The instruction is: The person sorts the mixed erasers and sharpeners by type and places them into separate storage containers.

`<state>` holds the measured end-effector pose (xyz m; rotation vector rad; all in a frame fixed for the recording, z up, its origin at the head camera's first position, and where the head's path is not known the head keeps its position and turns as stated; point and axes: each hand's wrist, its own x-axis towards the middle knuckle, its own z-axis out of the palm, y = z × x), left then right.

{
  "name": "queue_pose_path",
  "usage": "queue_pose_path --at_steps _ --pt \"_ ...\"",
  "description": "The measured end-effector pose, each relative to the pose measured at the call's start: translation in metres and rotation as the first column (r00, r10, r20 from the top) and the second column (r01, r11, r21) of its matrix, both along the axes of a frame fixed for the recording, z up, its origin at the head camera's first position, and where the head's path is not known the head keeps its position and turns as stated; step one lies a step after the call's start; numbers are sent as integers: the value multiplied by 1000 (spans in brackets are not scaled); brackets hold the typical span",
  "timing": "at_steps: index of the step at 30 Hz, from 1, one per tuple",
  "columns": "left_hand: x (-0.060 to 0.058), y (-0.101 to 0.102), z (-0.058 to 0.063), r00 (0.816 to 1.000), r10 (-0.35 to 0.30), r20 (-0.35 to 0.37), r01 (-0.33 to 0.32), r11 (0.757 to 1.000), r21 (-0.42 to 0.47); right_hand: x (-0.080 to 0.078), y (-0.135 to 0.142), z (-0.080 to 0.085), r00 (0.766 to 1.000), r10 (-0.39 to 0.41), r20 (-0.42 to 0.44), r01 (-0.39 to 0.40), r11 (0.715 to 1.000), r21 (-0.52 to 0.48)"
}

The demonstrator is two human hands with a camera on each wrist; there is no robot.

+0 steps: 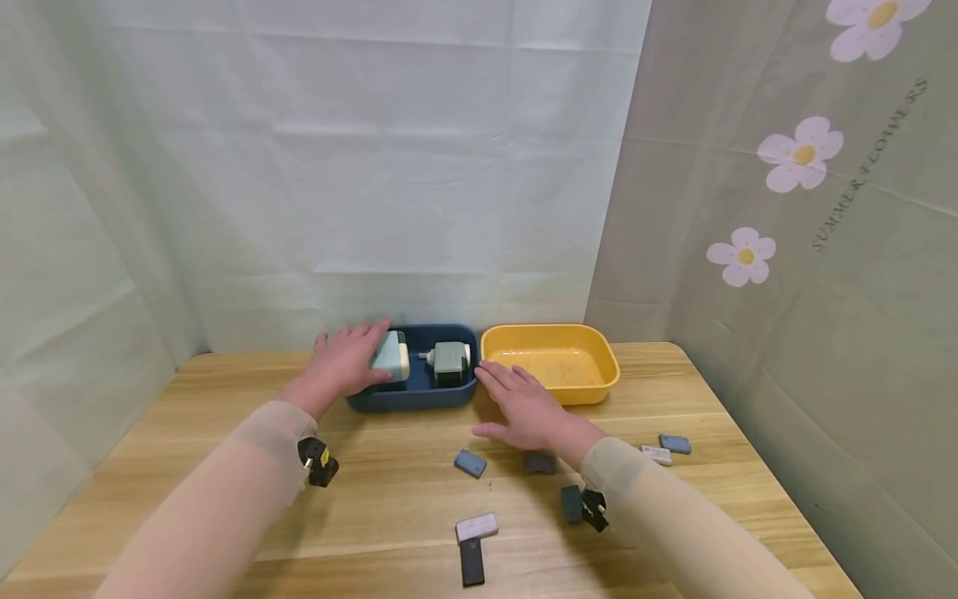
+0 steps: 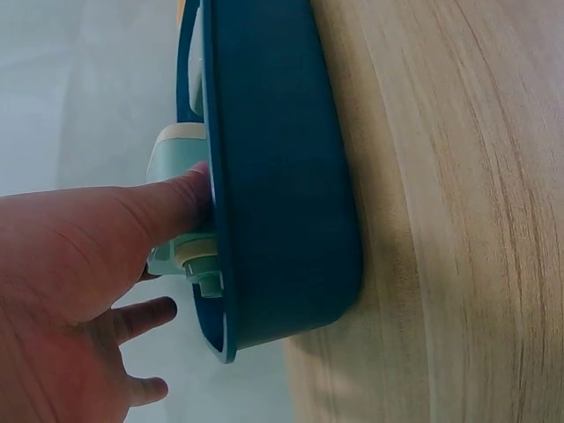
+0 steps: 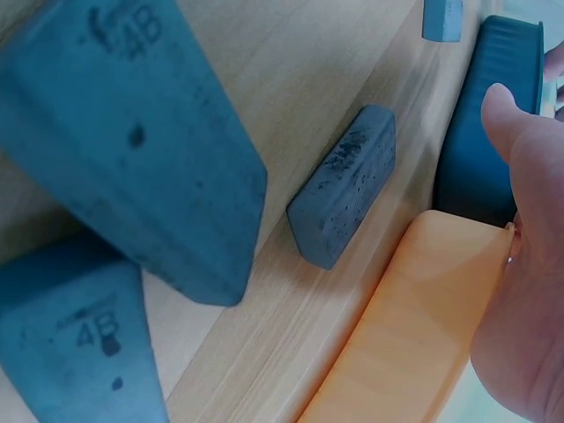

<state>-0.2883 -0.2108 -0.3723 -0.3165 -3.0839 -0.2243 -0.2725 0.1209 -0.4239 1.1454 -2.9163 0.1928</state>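
At nine o'clock, tray (image 1: 419, 401): bottle (image 1: 391, 358), likely light, stiff
Left grip (image 1: 343, 359): bottle held, sides preferred
Right grip (image 1: 527, 413): wide, empty

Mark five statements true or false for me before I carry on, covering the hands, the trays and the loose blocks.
1. The left hand is gripping the teal item at the left end of the blue tray. True.
2. The right hand is holding a block. False: its fingers are extended by the left end of the yellow tray, with no block in them.
3. The yellow tray stands left of the blue tray. False: it stands on the right.
4. A black block lies at the near end of a white block. True.
5. Every block is inside a tray. False: the visible blocks lie on the table.
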Motion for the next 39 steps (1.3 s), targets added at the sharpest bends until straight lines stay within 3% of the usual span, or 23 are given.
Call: queue_pose_path --at_steps 12,21,39 --pt "-10 -2 -13 999 -3 50 3 1000 -9 1 -1 0 1000 -5 -11 5 1000 0" --pt "-9 2 -15 997 -44 62 48 997 -62 0 -1 -1 1000 -12 -5 12 1000 5" --pt "-8 10 -13 995 -37 92 42 998 -46 1 -1 -1 1000 -18 13 18 1000 -18"
